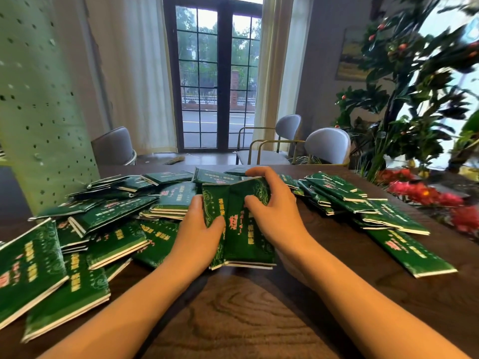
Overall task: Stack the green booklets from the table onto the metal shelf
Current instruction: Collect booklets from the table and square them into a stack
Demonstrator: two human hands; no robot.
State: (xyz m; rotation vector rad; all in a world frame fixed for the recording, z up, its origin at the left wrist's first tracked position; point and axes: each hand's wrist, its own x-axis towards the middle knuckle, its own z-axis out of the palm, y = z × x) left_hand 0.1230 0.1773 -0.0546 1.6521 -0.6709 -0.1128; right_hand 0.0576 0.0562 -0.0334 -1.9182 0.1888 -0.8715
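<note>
Many green booklets lie scattered over the dark wooden table (233, 320), in a heap on the left (77, 255) and another on the right (363, 203). At the centre, both hands hold a small bundle of green booklets (241, 229) with its near edge on the table. My left hand (199, 229) grips its left edge, thumb on the cover. My right hand (274, 211) grips the right side, fingers curled over the top edge. A pale green perforated metal panel (39, 112) stands at the table's left, perhaps part of the shelf.
Grey chairs (326, 143) stand behind the table before a tall window. A leafy plant (414, 99) and red flowers (427, 195) crowd the right edge. Bare wood shows between my forearms at the front.
</note>
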